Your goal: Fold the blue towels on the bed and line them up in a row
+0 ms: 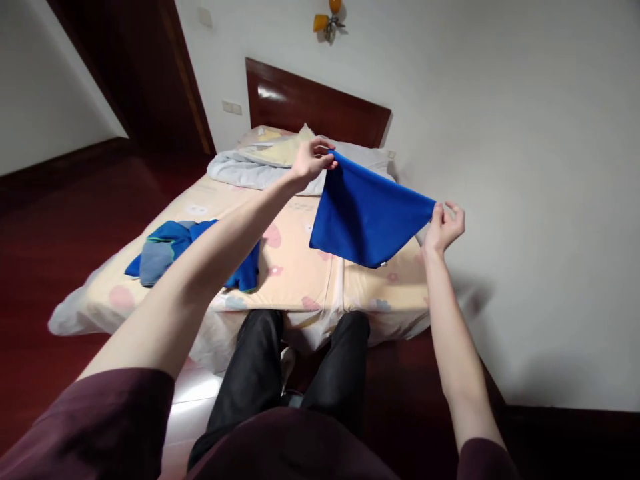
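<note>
A plain blue cloth [367, 213] hangs in the air over the bed, its top edge stretched between my two hands. My left hand [313, 160] pinches its upper left corner. At the right corner, which sits lower, my right hand [445, 227] grips the cloth between thumb and fingers. A small white tag shows at the cloth's bottom edge. To the left, partly behind my left forearm, a crumpled blue and grey garment [157, 257] with green seams lies on the bed.
The bed [280, 273] has a peach patterned sheet and stands right in front of my knees. A folded grey quilt [235, 167] and pillows lie toward the dark wooden headboard [310, 100]. A white wall [540, 200] rises close on the right; a wall lamp [327, 25] hangs above.
</note>
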Available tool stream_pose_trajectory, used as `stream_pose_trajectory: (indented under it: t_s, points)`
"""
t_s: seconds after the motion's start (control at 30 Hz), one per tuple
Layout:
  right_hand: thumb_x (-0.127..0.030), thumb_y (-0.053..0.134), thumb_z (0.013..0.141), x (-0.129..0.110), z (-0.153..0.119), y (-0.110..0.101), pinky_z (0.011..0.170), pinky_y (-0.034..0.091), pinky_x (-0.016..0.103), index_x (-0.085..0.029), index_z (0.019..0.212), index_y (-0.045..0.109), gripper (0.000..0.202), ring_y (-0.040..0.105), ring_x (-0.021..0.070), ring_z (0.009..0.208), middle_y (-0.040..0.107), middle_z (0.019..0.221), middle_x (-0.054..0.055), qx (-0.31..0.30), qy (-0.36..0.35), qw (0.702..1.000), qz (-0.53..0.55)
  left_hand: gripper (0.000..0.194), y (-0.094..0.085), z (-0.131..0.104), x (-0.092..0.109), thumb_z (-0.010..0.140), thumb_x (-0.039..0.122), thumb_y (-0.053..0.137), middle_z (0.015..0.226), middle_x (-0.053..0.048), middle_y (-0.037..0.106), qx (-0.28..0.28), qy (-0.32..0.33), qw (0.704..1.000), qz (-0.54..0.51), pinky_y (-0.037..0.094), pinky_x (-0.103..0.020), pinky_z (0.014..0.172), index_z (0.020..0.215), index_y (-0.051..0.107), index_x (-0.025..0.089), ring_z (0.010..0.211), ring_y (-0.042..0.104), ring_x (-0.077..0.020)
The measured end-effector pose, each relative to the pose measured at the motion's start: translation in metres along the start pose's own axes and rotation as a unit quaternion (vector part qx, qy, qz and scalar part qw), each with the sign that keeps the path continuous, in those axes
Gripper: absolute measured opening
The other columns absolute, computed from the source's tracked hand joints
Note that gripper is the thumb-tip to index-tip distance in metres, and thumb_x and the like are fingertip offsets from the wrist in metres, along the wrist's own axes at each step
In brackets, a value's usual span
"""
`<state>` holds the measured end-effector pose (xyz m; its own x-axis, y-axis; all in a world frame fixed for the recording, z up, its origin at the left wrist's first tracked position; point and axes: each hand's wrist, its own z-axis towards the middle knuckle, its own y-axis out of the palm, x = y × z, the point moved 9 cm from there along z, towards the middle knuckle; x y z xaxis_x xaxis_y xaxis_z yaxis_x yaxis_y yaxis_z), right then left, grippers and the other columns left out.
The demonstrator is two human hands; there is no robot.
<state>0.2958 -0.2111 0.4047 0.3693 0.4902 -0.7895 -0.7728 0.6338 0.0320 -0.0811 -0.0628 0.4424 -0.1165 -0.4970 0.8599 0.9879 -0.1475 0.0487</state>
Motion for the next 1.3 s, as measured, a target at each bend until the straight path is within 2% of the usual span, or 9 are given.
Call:
stream_pose_trajectory:
  t_s: [0.13, 0.27, 0.53, 0.7, 0.8, 0.93, 1.03, 1.2, 1.3]
  points:
    - [-0.05, 0.073, 0.093, -0.029, 0.015, -0.001, 0.09, 0.062, 0.04, -0.02, 0.103, 0.072, 0.031, 0.074, 0.0241, 0.104, 0.076, 0.102, 0.011, 0.053, -0.029, 0.998, -0.009, 0.028, -0.03, -0.012, 0.029, 0.076, 0.019, 0.081, 0.087, -0.007, 0.072, 0.023, 0.019, 0.999, 0.043, 0.062, -0.034, 0.083, 0.1, 0.067, 0.017, 0.09, 0.073, -0.0222]
    - [-0.042, 0.079, 0.091, -0.037, 0.009, 0.006, 0.086, 0.061, 0.038, -0.016, 0.102, 0.075, 0.029, 0.073, 0.0213, 0.096, 0.078, 0.097, 0.011, 0.015, -0.017, 1.0, 0.019, 0.031, -0.056, -0.03, 0.041, 0.072, 0.021, 0.087, 0.088, -0.009, 0.074, 0.03, 0.022, 0.997, 0.069, 0.061, -0.033, 0.084, 0.097, 0.069, 0.015, 0.096, 0.072, -0.0248]
    - [-0.041, 0.097, 0.071, -0.03, -0.057, 0.002, 0.064, 0.059, 0.028, -0.018, 0.09, 0.075, 0.036, 0.068, 0.0139, 0.068, 0.075, 0.077, 0.002, -0.069, 0.095, 0.992, 0.047, 0.041, -0.098, -0.096, 0.034, 0.066, 0.036, 0.094, 0.084, -0.008, 0.076, -0.002, -0.037, 0.995, 0.092, 0.062, -0.034, 0.083, 0.094, 0.075, 0.014, 0.092, 0.073, -0.0237]
    - [-0.032, 0.099, 0.071, -0.021, -0.098, -0.005, 0.062, 0.059, 0.029, -0.019, 0.087, 0.075, 0.031, 0.069, 0.0145, 0.069, 0.074, 0.078, 0.002, -0.127, 0.185, 0.972, 0.064, 0.032, -0.126, -0.147, 0.023, 0.066, 0.038, 0.094, 0.084, -0.009, 0.077, -0.046, -0.11, 0.987, 0.105, 0.063, -0.036, 0.078, 0.088, 0.08, 0.021, 0.087, 0.074, -0.025]
    - [-0.031, 0.099, 0.071, -0.011, -0.112, -0.001, 0.062, 0.058, 0.03, -0.02, 0.088, 0.076, 0.031, 0.071, 0.0168, 0.073, 0.075, 0.082, 0.004, -0.156, 0.232, 0.958, 0.058, 0.031, -0.14, -0.168, 0.015, 0.064, 0.039, 0.095, 0.084, -0.008, 0.077, -0.065, -0.141, 0.982, 0.105, 0.063, -0.036, 0.073, 0.086, 0.081, 0.023, 0.087, 0.075, -0.0261]
    - [-0.029, 0.099, 0.071, 0.014, -0.114, 0.021, 0.06, 0.057, 0.03, -0.019, 0.088, 0.076, 0.03, 0.07, 0.0165, 0.071, 0.076, 0.083, 0.006, -0.181, 0.269, 0.946, 0.035, 0.029, -0.157, -0.173, -0.007, 0.063, 0.034, 0.096, 0.081, -0.008, 0.077, -0.048, -0.17, 0.978, 0.112, 0.062, -0.036, 0.072, 0.084, 0.08, 0.021, 0.083, 0.075, -0.0254]
    - [-0.028, 0.099, 0.069, 0.044, -0.106, 0.051, 0.057, 0.056, 0.029, -0.018, 0.088, 0.076, 0.031, 0.066, 0.0147, 0.064, 0.075, 0.079, 0.005, -0.188, 0.282, 0.941, 0.028, 0.024, -0.166, -0.164, -0.04, 0.065, 0.03, 0.095, 0.075, -0.006, 0.075, -0.02, -0.205, 0.97, 0.128, 0.061, -0.036, 0.074, 0.081, 0.079, 0.022, 0.079, 0.074, -0.0243]
    - [-0.023, 0.097, 0.069, 0.101, -0.088, 0.116, 0.056, 0.052, 0.025, -0.016, 0.088, 0.074, 0.031, 0.063, 0.0127, 0.061, 0.071, 0.072, 0.002, -0.18, 0.302, 0.936, 0.024, 0.023, -0.168, -0.131, -0.108, 0.061, 0.023, 0.094, 0.067, -0.006, 0.072, 0.013, -0.239, 0.963, 0.127, 0.057, -0.034, 0.075, 0.074, 0.075, 0.019, 0.075, 0.071, -0.0229]
    - [-0.024, 0.096, 0.069, 0.125, -0.074, 0.148, 0.058, 0.05, 0.024, -0.017, 0.089, 0.071, 0.032, 0.062, 0.012, 0.063, 0.07, 0.072, -0.001, -0.157, 0.271, 0.949, 0.032, 0.023, -0.171, -0.102, -0.133, 0.063, 0.021, 0.092, 0.065, -0.005, 0.07, 0.053, -0.211, 0.968, 0.126, 0.055, -0.032, 0.076, 0.074, 0.072, 0.018, 0.074, 0.068, -0.021]
